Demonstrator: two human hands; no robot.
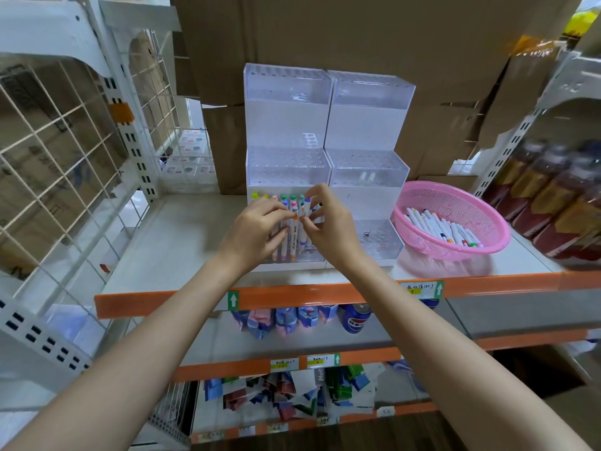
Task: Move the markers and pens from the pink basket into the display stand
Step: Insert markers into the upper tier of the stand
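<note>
A clear tiered display stand (328,131) sits on the shelf, with several markers (283,203) standing in its lowest left tier. My left hand (257,229) holds a few white markers in front of that tier. My right hand (328,222) pinches one white marker (304,219) with a blue cap, upright over the same tier. The pink basket (455,196) stands to the right of the stand and holds several white markers (442,227) lying flat.
The shelf has an orange front edge (325,296). Dark bottles (559,203) crowd the right side. A white wire grid (65,157) borders the left. Cardboard boxes (357,34) stand behind the stand. Lower shelves hold cans and packets.
</note>
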